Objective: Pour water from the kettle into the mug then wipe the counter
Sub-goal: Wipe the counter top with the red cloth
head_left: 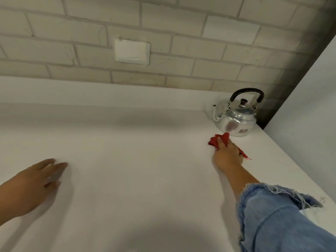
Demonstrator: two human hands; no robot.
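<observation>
A shiny metal kettle [236, 118] with a black arched handle stands upright at the back right corner of the white counter [136, 151], spout pointing left. Just in front of it, my right hand [228, 156] presses a crumpled red cloth [217, 140] flat against the counter; the cloth pokes out past my fingers and behind my palm. My left hand [36, 180] rests at the left of the counter, fingers spread and holding nothing. No mug is in view.
A painted brick wall [163, 33] runs along the back, with a white cover plate [131, 51] set in it. A white side wall [312, 110] closes off the right, past the counter's right edge. My denim sleeve [278, 219] fills the lower right.
</observation>
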